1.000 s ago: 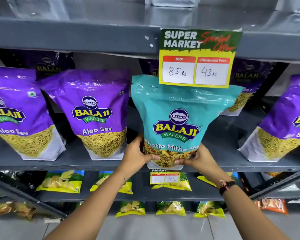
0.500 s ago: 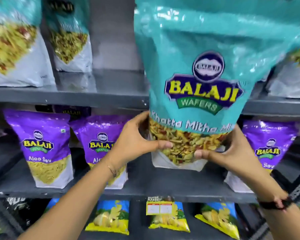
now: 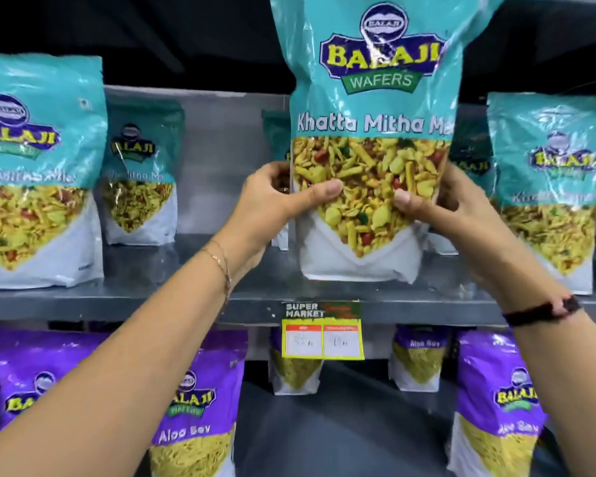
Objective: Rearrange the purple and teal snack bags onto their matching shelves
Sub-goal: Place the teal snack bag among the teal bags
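Between our left hand (image 3: 272, 197) and right hand (image 3: 437, 204) we grip the teal Khatta Mitha Mix bag (image 3: 369, 108) upright; below them, the grey shelf (image 3: 152, 301) carries more teal bags.

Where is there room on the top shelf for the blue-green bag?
Bare shelf lies between the small teal bag at the left and the right teal bag, right under the held bag. The far left is crowded by a big teal bag.
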Demonstrator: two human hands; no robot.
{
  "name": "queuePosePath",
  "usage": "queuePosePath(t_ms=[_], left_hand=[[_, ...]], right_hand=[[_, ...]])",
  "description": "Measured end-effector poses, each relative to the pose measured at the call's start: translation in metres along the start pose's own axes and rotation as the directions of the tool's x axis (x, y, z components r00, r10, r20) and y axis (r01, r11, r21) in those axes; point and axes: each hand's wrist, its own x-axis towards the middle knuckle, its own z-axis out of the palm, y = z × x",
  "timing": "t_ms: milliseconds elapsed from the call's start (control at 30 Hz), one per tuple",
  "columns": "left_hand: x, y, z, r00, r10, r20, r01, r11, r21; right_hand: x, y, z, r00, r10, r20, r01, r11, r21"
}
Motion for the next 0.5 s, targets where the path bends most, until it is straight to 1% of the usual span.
queuePosePath(t_ms=[67,167,267,400,500], left_hand=[[0.012,-0.01,0.0,0.998,-0.03,-0.046,0.03,1.0,-0.01],[0.026,-0.033,-0.002,0.995,-0.064,-0.073,0.064,0.998,-0.003],[0.036,-0.06,-0.008,0.992,-0.109,-0.065,0.111,0.994,0.017],[0.038,-0.092,-0.016,0.977,-0.208,-0.046,0.21,0.976,0.051],[0.036,-0.104,-0.019,0.977,-0.211,-0.037,0.212,0.977,0.001]], right_hand=[[0.014,0.01,0.005,1.0,0.03,-0.003,-0.03,0.999,0.016],[0.028,0.033,0.017,0.998,0.059,-0.003,-0.059,0.998,0.003],[0.037,0.062,0.028,0.995,0.102,0.02,-0.102,0.995,-0.001],[0.04,0.095,0.04,0.98,0.179,0.09,-0.18,0.984,0.003],[0.04,0.103,0.044,0.973,0.195,0.124,-0.198,0.98,0.015]])
